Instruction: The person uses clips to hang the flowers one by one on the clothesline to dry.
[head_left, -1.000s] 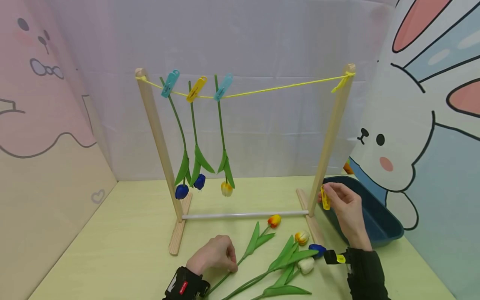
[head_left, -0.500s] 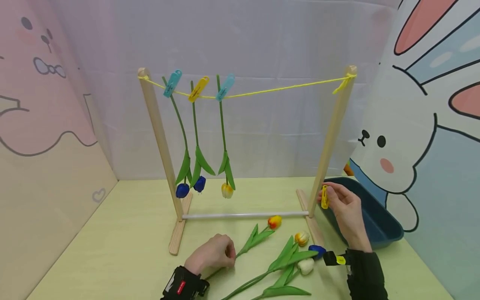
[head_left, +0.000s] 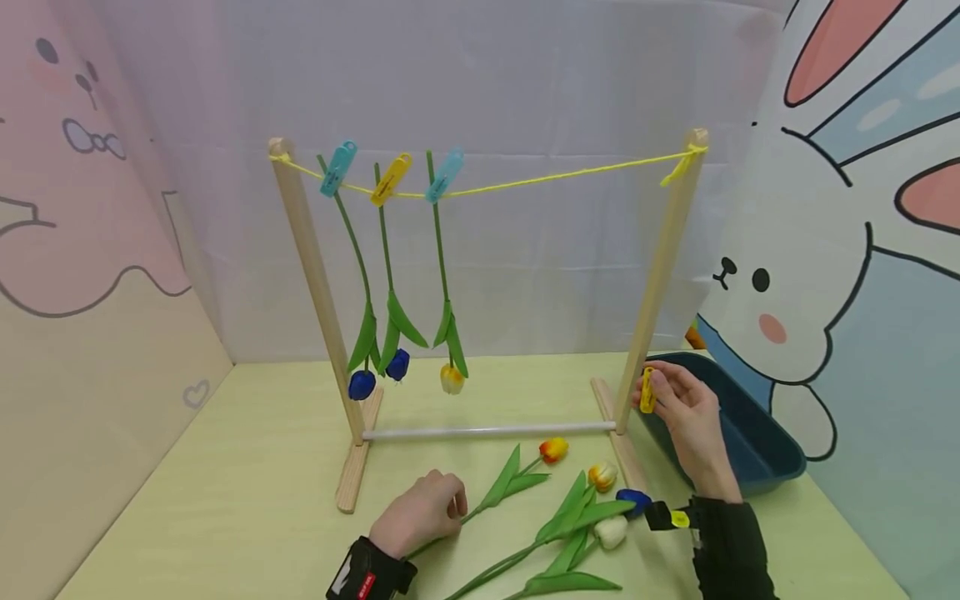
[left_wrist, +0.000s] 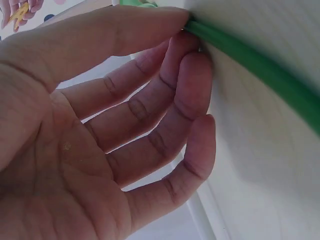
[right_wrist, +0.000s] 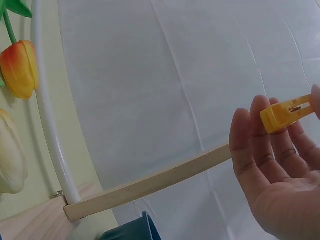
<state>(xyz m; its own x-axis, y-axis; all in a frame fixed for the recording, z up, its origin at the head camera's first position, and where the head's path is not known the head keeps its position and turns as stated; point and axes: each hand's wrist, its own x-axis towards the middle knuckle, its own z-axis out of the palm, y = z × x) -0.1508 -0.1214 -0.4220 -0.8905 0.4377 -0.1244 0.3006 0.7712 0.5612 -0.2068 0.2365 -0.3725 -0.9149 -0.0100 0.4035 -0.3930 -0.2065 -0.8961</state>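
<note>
My left hand point(head_left: 422, 512) pinches the green stem of a red-and-yellow tulip point(head_left: 553, 451) lying on the table; the left wrist view shows the stem point(left_wrist: 260, 62) between thumb and fingertips. In my right hand point(head_left: 693, 425), beside the right post, a yellow clothespin point(head_left: 647, 391) is held between thumb and fingers. From a yellow string point(head_left: 547, 177) three tulips hang head down: two blue, one pale yellow point(head_left: 452, 379). Two blue clothespins point(head_left: 446, 175) and one yellow clothespin point(head_left: 392, 179) clip their stems there.
Several more tulips, among them a white tulip point(head_left: 611, 532) and a blue tulip point(head_left: 634, 502), lie right of my left hand. The wooden frame point(head_left: 660, 283) has a white rod point(head_left: 487, 431) near its base. A dark blue basin point(head_left: 757, 442) stands behind my right hand.
My left hand has shifted slightly left along the tulip's stem area, the bloom turning a little. My right hand stays nearly in place, still holding the yellow clothespin.
</note>
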